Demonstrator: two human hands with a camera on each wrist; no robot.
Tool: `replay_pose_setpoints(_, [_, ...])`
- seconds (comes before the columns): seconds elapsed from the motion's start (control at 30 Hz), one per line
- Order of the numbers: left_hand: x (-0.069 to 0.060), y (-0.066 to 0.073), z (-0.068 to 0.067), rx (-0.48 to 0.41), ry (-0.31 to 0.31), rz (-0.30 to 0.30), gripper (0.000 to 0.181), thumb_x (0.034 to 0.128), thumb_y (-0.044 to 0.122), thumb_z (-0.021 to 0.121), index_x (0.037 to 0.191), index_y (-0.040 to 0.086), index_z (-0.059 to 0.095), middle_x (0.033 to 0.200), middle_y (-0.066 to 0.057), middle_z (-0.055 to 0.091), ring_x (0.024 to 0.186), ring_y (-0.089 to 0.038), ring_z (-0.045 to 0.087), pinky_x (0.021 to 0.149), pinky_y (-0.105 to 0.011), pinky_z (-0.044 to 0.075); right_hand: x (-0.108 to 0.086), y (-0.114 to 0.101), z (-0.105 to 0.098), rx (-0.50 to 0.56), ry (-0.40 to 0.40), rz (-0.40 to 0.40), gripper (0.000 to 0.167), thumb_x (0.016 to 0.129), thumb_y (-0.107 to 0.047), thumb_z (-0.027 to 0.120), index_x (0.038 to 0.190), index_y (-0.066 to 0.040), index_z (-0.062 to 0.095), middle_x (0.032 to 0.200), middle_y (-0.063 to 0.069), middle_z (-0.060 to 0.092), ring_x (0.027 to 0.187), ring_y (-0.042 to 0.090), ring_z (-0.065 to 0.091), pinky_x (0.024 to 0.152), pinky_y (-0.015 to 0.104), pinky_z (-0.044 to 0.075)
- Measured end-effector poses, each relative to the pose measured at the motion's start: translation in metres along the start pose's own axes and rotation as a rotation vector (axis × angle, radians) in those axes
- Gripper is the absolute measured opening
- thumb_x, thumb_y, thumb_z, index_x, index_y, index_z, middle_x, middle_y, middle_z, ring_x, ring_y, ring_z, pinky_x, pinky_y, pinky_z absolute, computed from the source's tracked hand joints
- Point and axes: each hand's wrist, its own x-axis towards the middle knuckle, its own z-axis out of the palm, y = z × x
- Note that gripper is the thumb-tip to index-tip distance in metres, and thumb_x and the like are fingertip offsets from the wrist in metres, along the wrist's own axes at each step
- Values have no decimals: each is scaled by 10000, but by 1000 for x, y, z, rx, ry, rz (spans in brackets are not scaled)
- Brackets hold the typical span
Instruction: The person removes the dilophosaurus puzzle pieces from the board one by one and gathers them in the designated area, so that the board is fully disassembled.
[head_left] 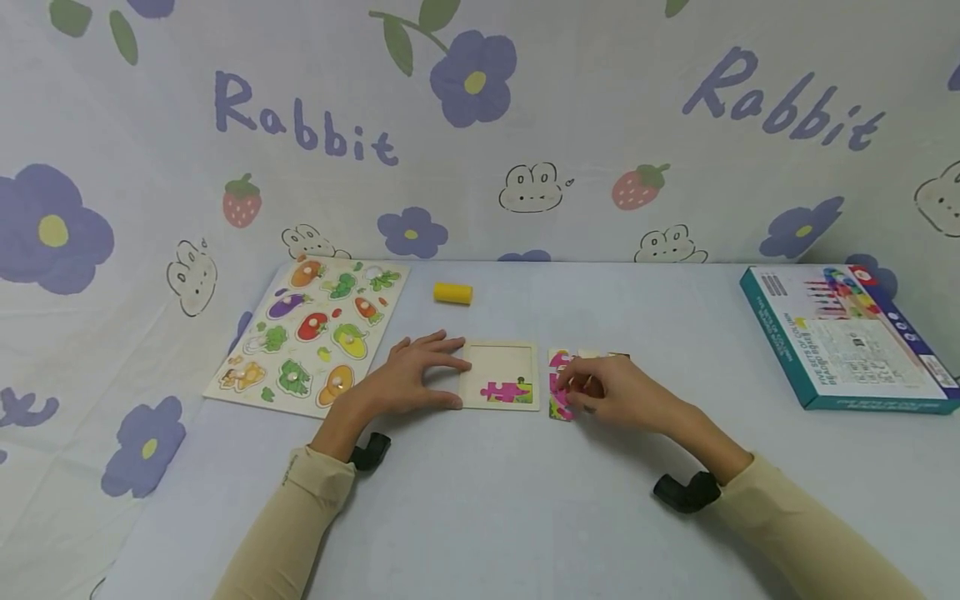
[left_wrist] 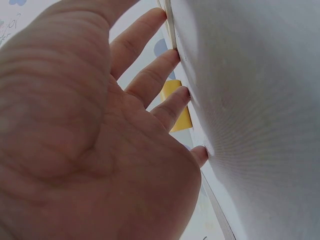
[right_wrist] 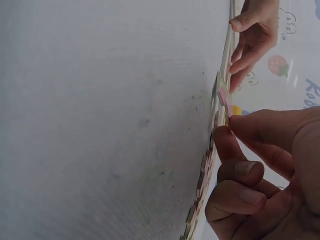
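A small square wooden puzzle tray [head_left: 495, 360] lies at mid-table, with joined pink-and-green jigsaw pieces [head_left: 506, 392] along its lower right. My left hand [head_left: 397, 379] rests at the tray's left side, fingers spread, with the thumb and a finger at its edge. In the left wrist view the fingers look straight. To the right of the tray, my right hand [head_left: 622, 390] pinches a pink jigsaw piece [right_wrist: 224, 95] between thumb and index finger, tilted up off the table. More loose pieces [right_wrist: 202, 177] lie beneath and beside that hand, partly hidden by it.
A vegetable peg puzzle board [head_left: 307, 337] lies to the left. Behind the tray is a yellow cylinder [head_left: 453, 293]. A flat teal-edged box [head_left: 855, 337] stands at the right. Patterned cloth [head_left: 585, 108] hangs behind the table.
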Motion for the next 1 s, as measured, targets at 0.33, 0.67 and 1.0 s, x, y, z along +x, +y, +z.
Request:
replay_pose_setpoints(0.33, [0,2,0,-4,-5,-5,563,886,390,850,1406,232,702,1715,1,412,1678,-294,185,1329,-695,49,0,-1,1,-34,-5,-5,166,963,-86,753,1114,-153,771,859,-52,690,733,119,565,666,212,470])
replay_pose_setpoints(0.67, [0,-1,1,1,-5,-6,564,889,396,845,1409,233,699,1715,1,412,1678,-294,184,1329,-697,48,-1,-2,1,-31,-17,-13,172,968,-86,754,1119,-166,774,911,-63,722,759,118,572,665,207,481])
replay_pose_setpoints(1.0, [0,-2,2,-1,-2,-4,563,890,400,844,1409,236,699,1716,6,411,1679,-288,181,1331,-692,47,-5,-4,-1,-58,-11,1,191,962,-117,768,1151,-138,779,950,-42,719,791,125,551,650,204,469])
